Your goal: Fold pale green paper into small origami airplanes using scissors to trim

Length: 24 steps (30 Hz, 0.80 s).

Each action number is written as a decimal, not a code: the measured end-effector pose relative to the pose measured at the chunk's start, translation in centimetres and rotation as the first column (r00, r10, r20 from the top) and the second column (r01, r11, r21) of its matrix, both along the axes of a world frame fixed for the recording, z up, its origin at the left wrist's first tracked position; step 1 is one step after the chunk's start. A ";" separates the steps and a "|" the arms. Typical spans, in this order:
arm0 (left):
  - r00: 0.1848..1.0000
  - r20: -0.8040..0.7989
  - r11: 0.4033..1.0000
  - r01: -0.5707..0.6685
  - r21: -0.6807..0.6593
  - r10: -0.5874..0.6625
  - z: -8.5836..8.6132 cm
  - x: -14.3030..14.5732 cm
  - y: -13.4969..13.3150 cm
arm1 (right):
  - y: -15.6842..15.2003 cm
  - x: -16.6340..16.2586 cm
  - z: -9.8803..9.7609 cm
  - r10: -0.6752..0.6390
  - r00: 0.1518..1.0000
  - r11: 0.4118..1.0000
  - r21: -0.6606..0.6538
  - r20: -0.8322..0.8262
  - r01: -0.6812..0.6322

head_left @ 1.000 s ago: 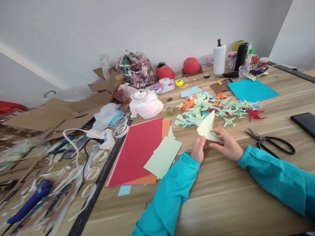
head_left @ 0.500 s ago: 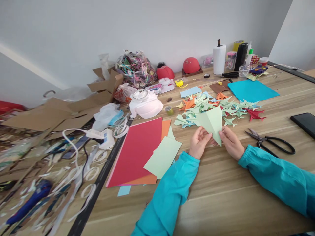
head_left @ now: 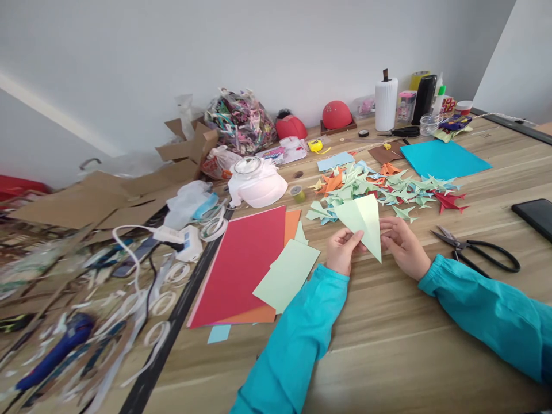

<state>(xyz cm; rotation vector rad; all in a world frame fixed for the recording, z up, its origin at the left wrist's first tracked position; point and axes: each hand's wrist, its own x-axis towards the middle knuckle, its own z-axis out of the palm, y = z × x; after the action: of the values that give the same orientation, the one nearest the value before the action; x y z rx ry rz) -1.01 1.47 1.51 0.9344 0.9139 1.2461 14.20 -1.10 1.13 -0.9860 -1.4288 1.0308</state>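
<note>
Above the wooden table, my left hand (head_left: 344, 251) pinches a sheet of pale green paper (head_left: 360, 221), its thumb on the front and its fingers behind. The paper is folded into a kite-like shape with a sharp point facing down. At its right edge is my right hand (head_left: 404, 247), fingers slightly curled and apart; whether the fingertips touch the paper is hard to see. Just beyond lies a pile of folded paper pieces (head_left: 351, 183) in green, orange, blue and red. Black-handled scissors (head_left: 470, 246) rest to the right of my right hand.
Left of my arm lie red sheets (head_left: 245, 259) and pale green rectangles (head_left: 288, 275). A blue sheet stack (head_left: 446, 160) sits at the back right, a phone (head_left: 535, 215) at the right edge. A white cable (head_left: 129, 253) and a blue glue gun (head_left: 56, 351) clutter the left.
My right thumb has come off the front of the green paper, and that hand has opened slightly at its edge. The paper has shifted a little left and down in my left hand.
</note>
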 end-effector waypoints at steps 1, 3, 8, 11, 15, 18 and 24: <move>1.000 0.011 1.000 0.014 -0.021 -0.013 0.2 0.1 -0.1 | 0.0 0.0 0.0 0.023 1.000 1.000 -0.014 -0.019 -0.023; 0.999 0.014 0.998 0.043 -0.049 -0.042 0.4 0.2 -0.2 | -0.1 0.0 0.1 0.055 0.997 0.998 -0.027 -0.051 -0.056; 1.000 0.020 0.999 0.012 -0.052 -0.011 0.5 0.2 -0.1 | 0.1 0.2 0.3 -0.006 1.000 1.000 -0.027 0.012 0.006; 0.999 0.041 1.000 0.000 0.000 0.000 0.4 0.0 -0.1 | 0.4 0.5 0.4 -0.058 0.998 0.997 -0.050 -0.024 0.057; 0.996 -0.061 0.988 0.075 0.133 -0.067 0.2 -0.2 -0.1 | 0.6 0.8 0.7 -0.045 0.997 0.993 -0.115 -0.069 0.037; 0.982 -0.172 0.968 0.118 0.223 -0.080 0.1 -0.2 -0.2 | 0.6 0.8 0.8 -0.013 0.997 0.993 -0.119 -0.074 0.005; 0.966 -0.258 0.936 0.088 0.340 0.003 -0.2 -0.3 -0.2 | 0.8 0.8 0.6 0.043 0.997 0.991 -0.120 -0.062 -0.051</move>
<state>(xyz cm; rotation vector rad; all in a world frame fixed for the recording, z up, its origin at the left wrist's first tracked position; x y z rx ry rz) -1.32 1.30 1.34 1.4176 0.8786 1.2934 15.03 -0.33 1.77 -1.0047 -1.3587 1.1842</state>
